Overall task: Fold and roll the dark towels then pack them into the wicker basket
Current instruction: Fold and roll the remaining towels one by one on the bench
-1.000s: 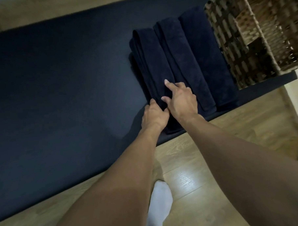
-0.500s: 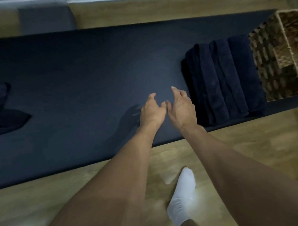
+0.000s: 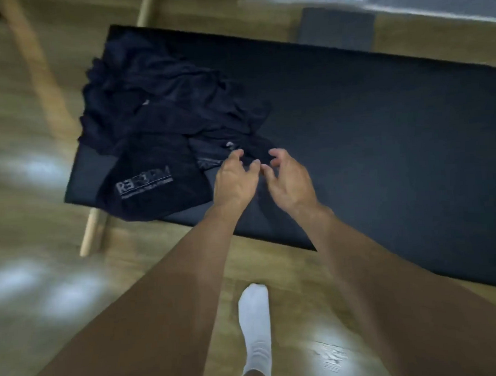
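Observation:
A loose heap of dark towels (image 3: 163, 106) lies crumpled at the left end of the black table (image 3: 380, 125). The nearest piece carries pale printed lettering (image 3: 144, 183) and hangs a little over the front edge. My left hand (image 3: 232, 180) and my right hand (image 3: 286, 180) hover side by side at the heap's right edge, fingers loosely curved and spread, holding nothing. Their fingertips are at or just above the dark cloth; contact is unclear in the blur. The wicker basket and the rolled towels are out of view.
The table's light wooden legs (image 3: 92, 237) show at the left. Wooden floor surrounds the table, and my foot in a white sock (image 3: 254, 327) stands near the front edge. A grey block (image 3: 336, 27) sits on the floor behind the table.
The view has swung left, away from the rolled towels and basket. Both hands left the rolled towel and travelled left across the table to the crumpled heap.

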A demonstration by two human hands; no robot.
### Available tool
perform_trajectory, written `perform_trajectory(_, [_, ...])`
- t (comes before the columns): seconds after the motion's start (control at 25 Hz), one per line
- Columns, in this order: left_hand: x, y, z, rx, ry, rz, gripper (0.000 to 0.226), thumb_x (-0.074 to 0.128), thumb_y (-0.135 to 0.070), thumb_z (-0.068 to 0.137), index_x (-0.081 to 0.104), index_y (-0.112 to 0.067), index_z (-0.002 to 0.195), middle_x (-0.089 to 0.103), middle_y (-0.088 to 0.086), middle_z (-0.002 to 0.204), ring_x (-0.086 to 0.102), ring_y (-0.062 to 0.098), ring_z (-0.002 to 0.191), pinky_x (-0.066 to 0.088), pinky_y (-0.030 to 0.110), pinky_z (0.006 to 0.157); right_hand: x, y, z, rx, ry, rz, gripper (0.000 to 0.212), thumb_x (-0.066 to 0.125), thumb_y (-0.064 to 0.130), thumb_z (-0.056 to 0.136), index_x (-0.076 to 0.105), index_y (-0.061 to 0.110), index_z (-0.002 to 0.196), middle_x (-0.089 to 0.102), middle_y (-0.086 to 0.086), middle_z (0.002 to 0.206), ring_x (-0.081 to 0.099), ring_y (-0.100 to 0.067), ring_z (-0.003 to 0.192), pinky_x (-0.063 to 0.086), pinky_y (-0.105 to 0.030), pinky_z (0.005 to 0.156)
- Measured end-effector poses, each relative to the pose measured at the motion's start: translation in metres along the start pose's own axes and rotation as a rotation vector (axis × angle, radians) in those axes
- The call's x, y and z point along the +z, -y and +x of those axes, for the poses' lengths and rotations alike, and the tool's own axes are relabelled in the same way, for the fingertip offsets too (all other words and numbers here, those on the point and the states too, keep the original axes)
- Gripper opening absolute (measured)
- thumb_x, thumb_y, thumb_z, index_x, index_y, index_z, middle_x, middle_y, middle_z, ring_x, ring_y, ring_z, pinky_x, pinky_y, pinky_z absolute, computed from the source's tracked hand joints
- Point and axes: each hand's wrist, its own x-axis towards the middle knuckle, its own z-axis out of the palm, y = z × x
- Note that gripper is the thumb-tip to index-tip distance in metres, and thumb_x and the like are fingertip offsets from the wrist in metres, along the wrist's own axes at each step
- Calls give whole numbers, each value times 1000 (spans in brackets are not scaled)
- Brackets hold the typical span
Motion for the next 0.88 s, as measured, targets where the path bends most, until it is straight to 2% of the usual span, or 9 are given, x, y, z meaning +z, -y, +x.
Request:
perform_trajectory(0.28, [-63,129,95,-187,-80,31,59,61,-41,94,43,-16,145,51,10,143,49,26,131,41,36,106,137,46,65,-62,199,-96,46,53,34,99,44,18,142,55,-8,136,52,-24,125,45,-41,101])
perform_trajectory(0.4, [-71,174,120,-344,14,8,62,68,-35,90,45,-13,143,49,9,143,49,27,129,40,32,103,187,45,82,22,293,-160,52,58,33,97,40,17,143,52,-10,139,49,-25,128,44,-40,103])
perform_trajectory(0.44, [-70,184,122,-355,54,86,63,71,-32,88,45,-13,142,45,9,143,48,28,129,41,34,103,199,44,85,68,299,-200,55,59,34,96,38,15,143,50,-11,140,48,-27,128,44,-41,103])
perform_trajectory(0.56, [-54,206,121,-207,97,531,71,75,-26,84,33,-18,142,31,10,142,40,31,129,41,44,104,229,38,93,163,247,-267,53,62,35,94,40,10,135,50,-12,137,49,-31,125,45,-40,97])
perform_trajectory(0.64, [-45,215,122,-121,69,713,74,73,-21,85,26,-16,142,33,12,141,40,31,128,39,45,103,241,37,98,237,262,-263,41,60,33,95,49,9,126,58,-11,127,56,-30,117,46,-35,85])
perform_trajectory(0.76, [-43,218,118,-35,39,749,49,63,-21,92,41,-11,135,47,12,134,45,30,125,37,42,103,239,39,97,298,277,-123,37,58,31,92,58,5,118,61,-7,111,58,-28,110,42,-29,77])
perform_trajectory(0.88, [-50,201,99,-18,-20,574,30,54,-27,96,59,-8,118,55,11,122,50,31,117,39,40,98,213,48,85,278,177,96,23,65,33,90,60,13,99,56,1,92,60,-25,102,50,-34,84])
